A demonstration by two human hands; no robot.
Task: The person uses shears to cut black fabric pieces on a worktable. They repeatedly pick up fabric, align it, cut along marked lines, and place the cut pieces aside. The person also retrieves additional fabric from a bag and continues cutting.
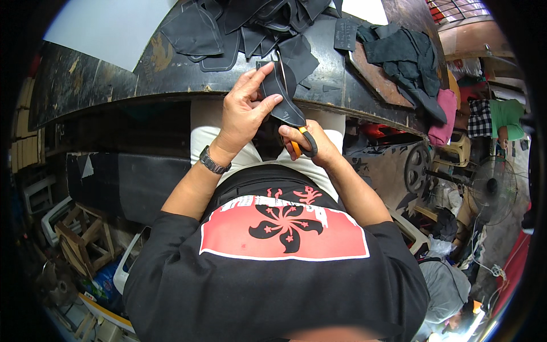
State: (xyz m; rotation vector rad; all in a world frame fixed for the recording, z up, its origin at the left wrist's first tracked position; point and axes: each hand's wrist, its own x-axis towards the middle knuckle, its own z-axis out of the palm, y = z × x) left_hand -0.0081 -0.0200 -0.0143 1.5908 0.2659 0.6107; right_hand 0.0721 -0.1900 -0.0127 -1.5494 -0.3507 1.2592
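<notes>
My left hand (242,111) pinches a curved black piece of leather-like material (272,86) between thumb and fingers, just over the table's near edge. Pale marked lines run along this piece. In my right hand (322,147) are scissors with orange and black handles (309,142), gripped by the loops. Their blades point away from me along the piece, which partly covers them; the tip shows beyond it. Just past my hands, a heap of similar black pieces (194,34) with white outlines lies on the dark table (171,77).
Crumpled dark cloth (401,54) rests on a brown board at the table's right, with a pink bundle (443,117) beside it. A white sheet (105,34) covers the far left. Lower right are a black handwheel (417,167) and a fan (493,183). Another person in green (507,121) is at far right.
</notes>
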